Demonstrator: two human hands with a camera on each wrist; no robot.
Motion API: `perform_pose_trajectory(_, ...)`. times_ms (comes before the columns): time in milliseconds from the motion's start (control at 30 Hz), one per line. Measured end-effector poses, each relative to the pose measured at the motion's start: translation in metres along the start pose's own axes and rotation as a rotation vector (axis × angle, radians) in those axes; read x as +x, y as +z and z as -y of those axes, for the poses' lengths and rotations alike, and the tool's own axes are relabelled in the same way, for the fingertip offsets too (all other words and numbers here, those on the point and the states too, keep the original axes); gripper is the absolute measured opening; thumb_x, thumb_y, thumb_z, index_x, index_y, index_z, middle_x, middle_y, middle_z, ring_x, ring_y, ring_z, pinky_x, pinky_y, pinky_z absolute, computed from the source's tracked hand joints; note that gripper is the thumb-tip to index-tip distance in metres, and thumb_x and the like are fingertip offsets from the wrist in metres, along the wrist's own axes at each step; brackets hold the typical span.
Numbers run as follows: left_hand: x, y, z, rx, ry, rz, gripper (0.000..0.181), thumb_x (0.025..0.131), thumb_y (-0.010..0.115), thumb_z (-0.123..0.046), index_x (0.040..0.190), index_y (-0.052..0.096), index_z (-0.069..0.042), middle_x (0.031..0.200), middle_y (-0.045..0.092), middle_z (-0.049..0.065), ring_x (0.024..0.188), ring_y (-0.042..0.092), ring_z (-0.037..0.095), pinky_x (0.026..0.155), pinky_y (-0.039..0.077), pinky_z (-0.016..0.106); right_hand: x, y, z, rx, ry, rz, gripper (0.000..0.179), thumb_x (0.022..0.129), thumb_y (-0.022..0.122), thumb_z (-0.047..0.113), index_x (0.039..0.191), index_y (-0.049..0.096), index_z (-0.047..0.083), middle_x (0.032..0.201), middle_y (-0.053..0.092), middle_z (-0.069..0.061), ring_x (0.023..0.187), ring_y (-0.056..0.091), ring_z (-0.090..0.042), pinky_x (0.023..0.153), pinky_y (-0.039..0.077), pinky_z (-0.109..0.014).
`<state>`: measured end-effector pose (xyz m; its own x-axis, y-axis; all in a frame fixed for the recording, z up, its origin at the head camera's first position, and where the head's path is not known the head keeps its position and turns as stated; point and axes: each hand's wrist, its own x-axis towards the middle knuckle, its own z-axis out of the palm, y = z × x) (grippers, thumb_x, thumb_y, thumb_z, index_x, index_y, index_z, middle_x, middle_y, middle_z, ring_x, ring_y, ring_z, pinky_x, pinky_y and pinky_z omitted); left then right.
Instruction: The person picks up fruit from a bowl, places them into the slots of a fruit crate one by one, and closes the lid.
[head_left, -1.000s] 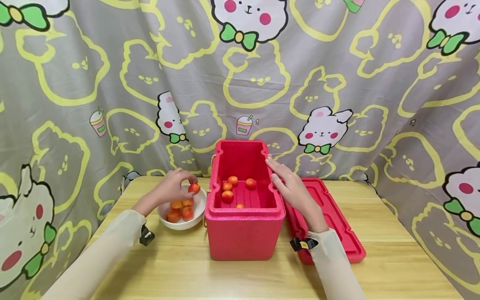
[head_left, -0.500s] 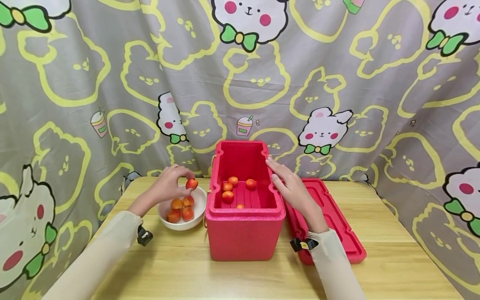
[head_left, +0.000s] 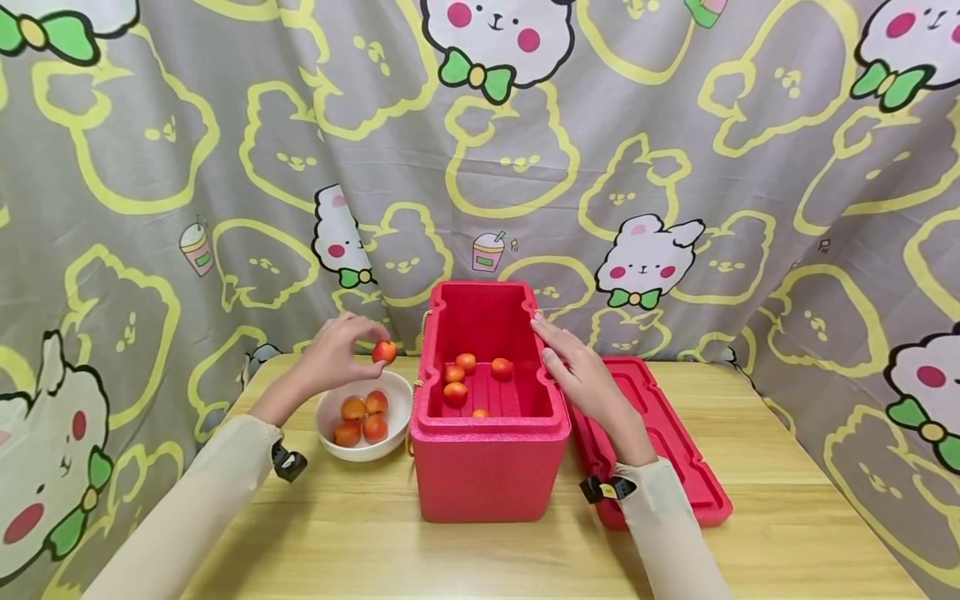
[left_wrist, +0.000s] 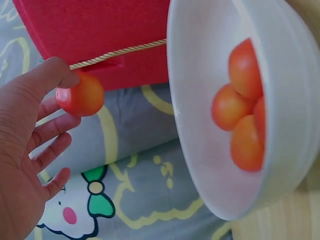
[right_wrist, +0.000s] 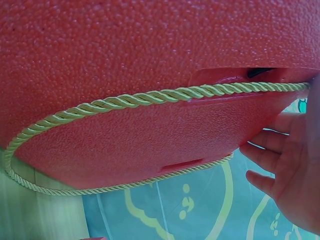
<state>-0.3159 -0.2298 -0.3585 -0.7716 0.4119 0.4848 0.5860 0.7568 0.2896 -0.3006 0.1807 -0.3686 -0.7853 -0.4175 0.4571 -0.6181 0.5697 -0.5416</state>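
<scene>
The near wall of the red box hid all but the top of one fruit. The table lost its near edge; toward its right edge, the right sleeve covered part of the red lid. The right wrist view cropped the right hand; a dark bit above the rope stayed unidentifiable.

This is looking like a little curtained-off corner. A grey fabric curtain with white cartoon bunnies is hanging around three sides of a flat, pale yellow, wood-grained table. The curtain is hiding the room behind, so nothing is telling if it's a home
</scene>
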Motion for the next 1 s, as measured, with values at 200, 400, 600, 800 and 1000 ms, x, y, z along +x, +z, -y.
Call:
perform_pose_trajectory(200, 0.008, -0.008, -0.007, 0.005, 0.035, -0.036, 0.035, 0.074, 0.084, -0.014, 0.106, 0.072, -0.012, 0.101, 0.073, 0.003, 0.102, 0.055, 0.024, 0.089, 0.039, 0.045, 0.001, 0.0, -0.001, 0.002, -0.005, -0.004, 0.059, 0.103, 0.054, 0.03, 0.158, 0.038, 0.021, 0.166, 0.035, 0.001, 0.153, 0.035, -0.024, 0.122, 0.027, -0.057)
perform_pose_trajectory(400, 0.016, -0.016, -0.015, 0.006, 0.075, -0.097, 0.035, 0.074, 0.085, -0.015, 0.106, 0.072, -0.011, 0.102, 0.073, 0.004, 0.101, 0.055, 0.024, 0.091, 0.042, 0.048, 0.001, 0.001, -0.002, 0.001, -0.004, -0.006, 0.059, 0.102, 0.055, 0.031, 0.159, 0.037, 0.023, 0.165, 0.035, 0.002, 0.153, 0.035, -0.023, 0.122, 0.027, -0.056)
perform_pose_trajectory(600, 0.024, -0.024, -0.024, -0.014, 0.098, -0.126, 0.036, 0.075, 0.087, -0.015, 0.108, 0.072, -0.01, 0.102, 0.072, 0.005, 0.103, 0.057, 0.026, 0.093, 0.043, 0.05, 0.0, 0.001, -0.002, 0.001, -0.001, -0.004, 0.06, 0.102, 0.055, 0.031, 0.159, 0.037, 0.023, 0.165, 0.036, 0.001, 0.153, 0.035, -0.024, 0.122, 0.028, -0.056)
perform_pose_trajectory(800, 0.037, -0.031, -0.038, -0.025, 0.112, -0.136, 0.033, 0.077, 0.085, -0.017, 0.107, 0.072, -0.012, 0.103, 0.073, 0.003, 0.102, 0.056, 0.022, 0.092, 0.043, 0.05, 0.0, 0.001, -0.003, -0.001, -0.002, -0.006, 0.059, 0.103, 0.055, 0.031, 0.158, 0.038, 0.02, 0.165, 0.036, 0.001, 0.152, 0.036, -0.025, 0.121, 0.03, -0.056)
perform_pose_trajectory(1000, 0.051, -0.038, -0.063, -0.109, 0.157, -0.127, 0.034, 0.077, 0.085, -0.016, 0.109, 0.072, -0.012, 0.107, 0.072, 0.002, 0.104, 0.055, 0.019, 0.091, 0.047, 0.047, 0.0, 0.001, -0.002, 0.002, -0.001, -0.004, 0.059, 0.103, 0.055, 0.03, 0.158, 0.038, 0.021, 0.165, 0.035, 0.001, 0.152, 0.036, -0.024, 0.122, 0.028, -0.056)
